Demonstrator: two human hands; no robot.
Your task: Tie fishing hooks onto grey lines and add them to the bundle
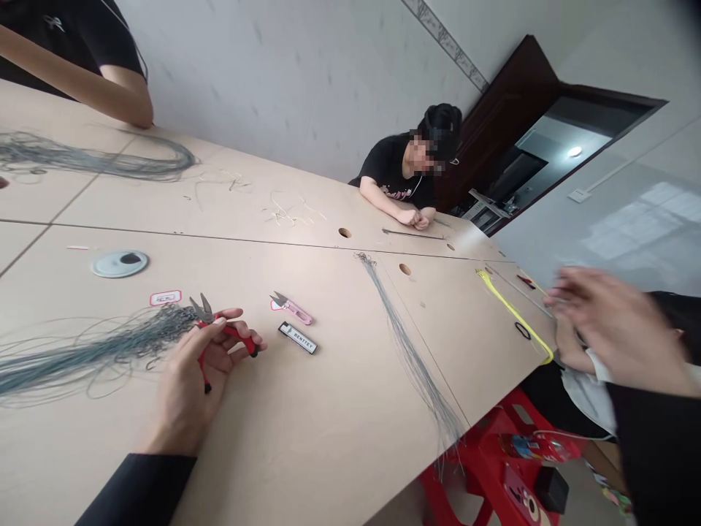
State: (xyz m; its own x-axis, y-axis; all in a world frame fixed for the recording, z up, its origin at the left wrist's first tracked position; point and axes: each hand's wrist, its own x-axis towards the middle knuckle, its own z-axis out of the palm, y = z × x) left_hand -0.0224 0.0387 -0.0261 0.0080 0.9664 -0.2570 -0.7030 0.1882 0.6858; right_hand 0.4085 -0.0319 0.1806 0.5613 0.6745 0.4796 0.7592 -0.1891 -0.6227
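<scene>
My left hand (191, 372) grips a pair of red-handled cutters (233, 336), with their steel blades (201, 310) pointing up and apart. The blades lie at the end of a tangled grey-green net (109, 351) on the pale wooden table (339, 409). Just right of them lie pink thread snips (290, 308) and a small black-and-white BENTLEY tag (297, 337). A long hank of grey line (410, 351) runs to the table edge. My right hand (613, 329) is motion-blurred above the far right corner, fingers apart, holding nothing visible. It is nearest a yellow cord (518, 314).
A co-worker in black (402, 172) sits across the table beside a metal rod (413, 234). Another person's forearm (77, 80) rests at the upper left, near a second net bundle (93, 157). A red stool (482, 467) stands below the table's right edge.
</scene>
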